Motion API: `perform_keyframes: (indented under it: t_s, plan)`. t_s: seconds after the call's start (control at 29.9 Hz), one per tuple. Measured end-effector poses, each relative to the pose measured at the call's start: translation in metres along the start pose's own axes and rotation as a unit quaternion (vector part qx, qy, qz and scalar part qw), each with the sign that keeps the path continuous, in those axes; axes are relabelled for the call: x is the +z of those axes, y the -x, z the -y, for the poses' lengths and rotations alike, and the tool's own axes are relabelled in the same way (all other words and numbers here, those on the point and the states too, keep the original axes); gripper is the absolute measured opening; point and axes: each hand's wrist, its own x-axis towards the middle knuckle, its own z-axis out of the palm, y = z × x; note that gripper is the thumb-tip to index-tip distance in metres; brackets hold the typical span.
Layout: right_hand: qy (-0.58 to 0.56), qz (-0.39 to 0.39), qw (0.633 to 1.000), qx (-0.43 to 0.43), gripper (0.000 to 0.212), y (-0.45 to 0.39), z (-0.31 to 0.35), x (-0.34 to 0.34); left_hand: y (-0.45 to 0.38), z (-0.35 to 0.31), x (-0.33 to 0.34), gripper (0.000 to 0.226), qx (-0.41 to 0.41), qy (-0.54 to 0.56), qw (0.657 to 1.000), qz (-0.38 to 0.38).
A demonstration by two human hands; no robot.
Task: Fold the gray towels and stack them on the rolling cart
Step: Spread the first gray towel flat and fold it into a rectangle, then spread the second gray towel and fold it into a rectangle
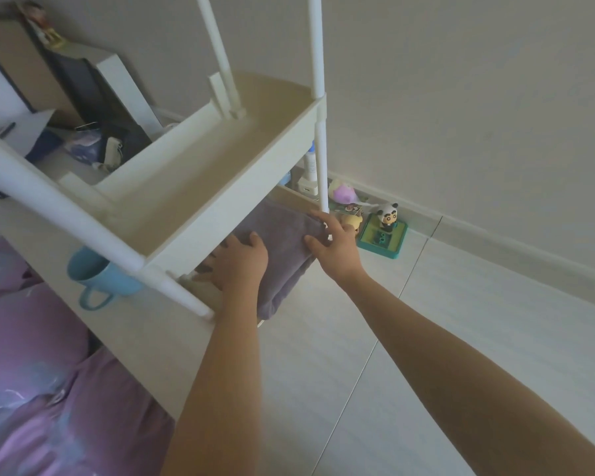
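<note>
Our grip is spread: left hand (239, 266) flat on the folded gray towel (282, 242), right hand (334, 249) with straight fingers against its far corner, probably to square it. One towel shows, on the rolling cart (193, 207)'s lower shelf, overhanging the near edge. We count one blue mug (100, 273) hanging on the cart's side and one panda figure (387, 214) on the floor.
</note>
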Motion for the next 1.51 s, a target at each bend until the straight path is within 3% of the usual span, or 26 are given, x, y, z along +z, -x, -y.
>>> perform_keyframes:
  t_s: [0.17,0.37,0.54,0.77,0.87,0.97,1.17,1.51]
  plan:
    - [0.084,0.022,0.996,-0.016,0.053,0.001,-0.003,0.000,0.002,0.005,0.009,0.069,-0.004,0.008,1.000,0.013]
    - [0.207,0.050,0.977,-0.002,0.040,0.004,-0.004,-0.001,0.003,0.006,0.007,0.069,0.003,-0.003,1.000,0.017]
    - [0.184,0.037,0.982,-0.026,0.045,0.016,0.002,-0.014,0.016,0.005,0.005,0.066,0.043,0.005,0.999,-0.013]
    - [0.091,-0.052,0.993,-0.053,0.040,0.065,0.009,-0.056,0.079,-0.015,0.002,0.054,0.200,0.028,0.979,0.003]
    - [0.070,-0.111,0.991,-0.016,0.036,0.096,0.011,-0.088,0.120,-0.028,0.004,0.045,0.321,0.110,0.941,0.006]
    - [0.039,-0.181,0.983,0.008,0.031,0.142,0.001,-0.129,0.175,-0.037,0.016,0.037,0.386,0.189,0.899,0.086]
    - [0.003,-0.326,0.943,0.061,0.022,0.260,-0.042,-0.218,0.287,-0.056,0.055,0.033,0.464,0.165,0.829,0.264]
    - [-0.031,-0.477,0.865,0.153,0.018,0.450,-0.111,-0.328,0.471,-0.077,0.128,0.024,0.530,0.094,0.740,0.402]
